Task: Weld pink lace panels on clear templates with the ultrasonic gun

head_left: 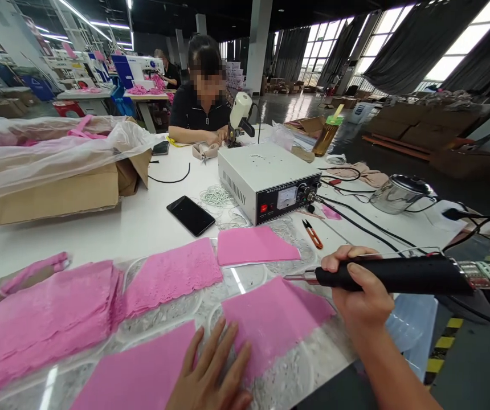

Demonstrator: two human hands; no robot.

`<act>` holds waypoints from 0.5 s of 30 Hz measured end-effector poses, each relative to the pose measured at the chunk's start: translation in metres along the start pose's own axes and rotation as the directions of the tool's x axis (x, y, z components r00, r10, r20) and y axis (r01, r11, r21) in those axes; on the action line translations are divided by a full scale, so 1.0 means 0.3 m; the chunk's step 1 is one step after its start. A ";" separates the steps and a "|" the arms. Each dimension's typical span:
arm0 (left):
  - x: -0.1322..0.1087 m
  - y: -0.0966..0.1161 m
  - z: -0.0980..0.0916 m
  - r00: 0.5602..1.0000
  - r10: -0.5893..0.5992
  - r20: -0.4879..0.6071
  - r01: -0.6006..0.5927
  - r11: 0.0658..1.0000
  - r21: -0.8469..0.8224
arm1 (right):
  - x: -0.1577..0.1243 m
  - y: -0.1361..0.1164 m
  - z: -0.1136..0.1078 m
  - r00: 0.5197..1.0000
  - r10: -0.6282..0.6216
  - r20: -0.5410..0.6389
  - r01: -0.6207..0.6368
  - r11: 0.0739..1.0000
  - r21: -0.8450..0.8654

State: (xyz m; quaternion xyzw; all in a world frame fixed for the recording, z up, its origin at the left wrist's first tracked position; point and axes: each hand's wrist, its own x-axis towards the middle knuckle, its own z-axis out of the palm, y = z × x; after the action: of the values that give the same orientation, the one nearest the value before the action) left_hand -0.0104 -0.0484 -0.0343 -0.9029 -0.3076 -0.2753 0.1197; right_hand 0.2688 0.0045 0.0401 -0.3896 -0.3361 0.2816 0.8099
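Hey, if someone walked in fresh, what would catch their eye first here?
Probably the bright pink fabric pieces, spread across the near side of the white table. Next, at right, the black-handled tool in the person's right hand, its tip at one piece's far corner. Behind them, mid-table, sits a pale box with a red switch on its front.

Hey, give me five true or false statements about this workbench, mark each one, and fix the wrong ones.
1. The right hand grips a black-handled tool. True.
2. The left hand is closed in a fist. False: it is open, fingers spread, over pink fabric.
3. Orange snips lie on the white table. True.
4. The black phone lies on top of the white box. False: it lies on the table beside the box.
5. The bottle has a green lid. True.
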 end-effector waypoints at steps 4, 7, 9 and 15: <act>-0.002 -0.006 -0.004 1.000 0.019 0.003 -0.019 1.000 0.016 | -0.003 0.015 0.003 1.000 0.001 -0.003 0.000 1.000 0.011; 0.003 -0.004 -0.005 1.000 -0.006 -0.009 0.006 1.000 -0.015 | -0.001 0.025 0.009 1.000 0.002 0.011 -0.003 1.000 0.022; 0.006 -0.004 -0.005 1.000 -0.009 -0.022 0.008 0.999 -0.032 | -0.001 0.028 0.011 1.000 0.007 0.016 -0.007 1.000 0.026; 0.009 -0.022 -0.015 0.998 0.067 0.014 -0.067 0.997 0.029 | -0.007 0.025 0.015 0.999 0.018 0.042 -0.019 0.999 0.032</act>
State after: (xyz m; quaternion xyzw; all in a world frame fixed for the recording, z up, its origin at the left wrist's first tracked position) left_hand -0.0147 -0.0436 -0.0288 -0.9127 -0.2818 -0.2606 0.1403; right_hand 0.2627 0.0092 0.0354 -0.3735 -0.3445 0.3027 0.8063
